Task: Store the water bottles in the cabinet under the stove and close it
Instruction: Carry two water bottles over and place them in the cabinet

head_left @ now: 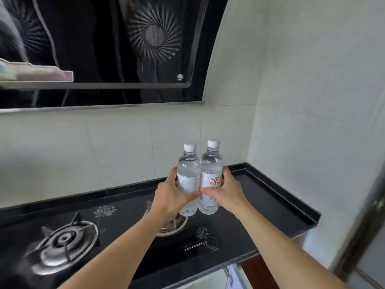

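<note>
Two full, capped bottles [199, 180] — likely weighty, smooth and slightly squeezable — are held upright, touching, above the right burner [170, 226] of the worktop [270, 203], left hand [170, 195] and right hand [227, 190] fingers clamped round their labelled middles, the surest hold.

Black glass stove [129, 215] with flower prints, set in a dark surface [277, 197]. Left burner [62, 240] bare, ringed by a metal pan support; right burner [173, 225] partly hidden. Glossy black range hood [116, 49] above. Pale tiled wall [104, 147] behind and at right.
</note>
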